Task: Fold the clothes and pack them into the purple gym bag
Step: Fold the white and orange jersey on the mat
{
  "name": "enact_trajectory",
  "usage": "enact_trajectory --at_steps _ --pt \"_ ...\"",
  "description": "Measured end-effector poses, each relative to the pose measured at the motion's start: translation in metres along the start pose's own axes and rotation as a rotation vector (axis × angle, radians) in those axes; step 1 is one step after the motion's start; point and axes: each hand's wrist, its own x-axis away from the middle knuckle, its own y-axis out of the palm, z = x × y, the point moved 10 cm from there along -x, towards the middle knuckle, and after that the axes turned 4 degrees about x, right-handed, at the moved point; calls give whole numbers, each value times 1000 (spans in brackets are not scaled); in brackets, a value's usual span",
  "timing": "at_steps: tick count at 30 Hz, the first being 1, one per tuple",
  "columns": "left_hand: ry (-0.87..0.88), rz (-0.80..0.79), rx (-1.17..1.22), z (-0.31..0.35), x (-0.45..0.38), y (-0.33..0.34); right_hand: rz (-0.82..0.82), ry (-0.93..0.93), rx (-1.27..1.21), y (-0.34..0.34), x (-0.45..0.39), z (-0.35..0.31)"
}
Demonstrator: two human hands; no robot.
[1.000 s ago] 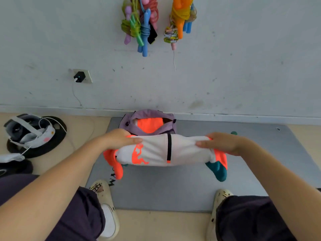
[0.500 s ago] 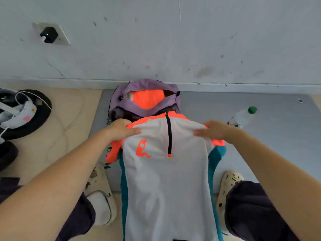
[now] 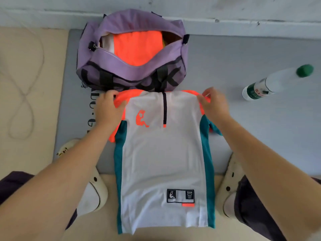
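A white sports shirt [image 3: 165, 153] with teal side panels, orange shoulders and a short black zip lies flat, front up, on the grey mat. My left hand [image 3: 108, 108] pinches its left shoulder and my right hand [image 3: 214, 105] pinches its right shoulder. The sleeves are tucked behind the body. Just beyond the collar stands the purple gym bag [image 3: 132, 70], unzipped, with folded orange clothing [image 3: 139, 47] inside it.
A plastic water bottle [image 3: 276, 82] with a green cap lies on the grey mat [image 3: 260, 127] to the right. A thin cable [image 3: 24, 94] loops over the beige floor at left. My two white clogs flank the shirt's hem. The wall's baseboard runs behind the bag.
The shirt, held bunched in the air a second ago, has been lowered and spread out flat on the mat. My view has tilted down toward the floor.
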Motion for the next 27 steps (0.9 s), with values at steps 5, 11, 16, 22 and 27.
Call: enact_trajectory --at_steps 5,11,16,22,27 --pt "-358 113 144 -73 39 12 163 209 -254 13 35 52" --pt "-659 -55 91 -132 121 53 -3 480 -230 74 87 120" --pt "-861 -66 455 -132 126 73 -55 507 -460 81 83 117" --pt "-977 -96 842 -120 82 73 -160 740 -787 80 55 111" --pt "-702 178 840 -115 40 25 39 587 -853 42 30 104"
